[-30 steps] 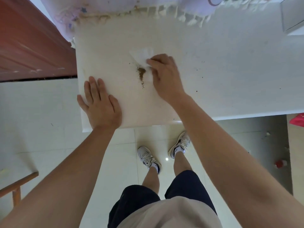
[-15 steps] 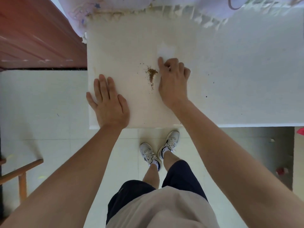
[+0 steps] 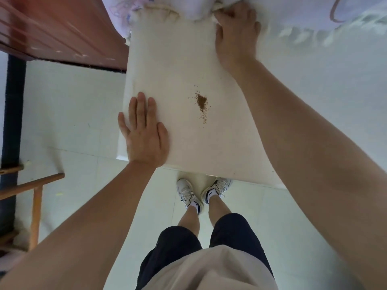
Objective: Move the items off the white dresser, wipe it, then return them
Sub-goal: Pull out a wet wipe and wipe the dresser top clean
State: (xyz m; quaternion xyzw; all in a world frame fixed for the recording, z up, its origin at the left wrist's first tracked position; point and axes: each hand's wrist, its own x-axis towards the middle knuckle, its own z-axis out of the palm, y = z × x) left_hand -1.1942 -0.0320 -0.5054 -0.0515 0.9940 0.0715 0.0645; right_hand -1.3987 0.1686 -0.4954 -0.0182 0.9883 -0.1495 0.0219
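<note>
The white dresser (image 3: 178, 65) fills the middle of the view, and a small heap of brown crumbs (image 3: 202, 101) lies on its top. My left hand (image 3: 144, 135) rests flat, fingers straight, near the front left corner. At the far edge of the top, my right hand (image 3: 236, 34) has its fingers curled round a white tissue (image 3: 216, 11), which is mostly hidden under the hand. That hand touches the hem of a pale fringed cloth (image 3: 303, 15) hanging along the back.
A reddish-brown wooden panel (image 3: 62, 28) stands to the left of the dresser. A wooden chair frame (image 3: 35, 195) is at the lower left on the pale tiled floor. My feet in white sneakers (image 3: 189, 193) stand at the dresser's front edge.
My right hand has slid with the tissue from beside the crumbs to the back edge under the fringed cloth. My left hand stays flat in the same spot. The crumb heap stays put.
</note>
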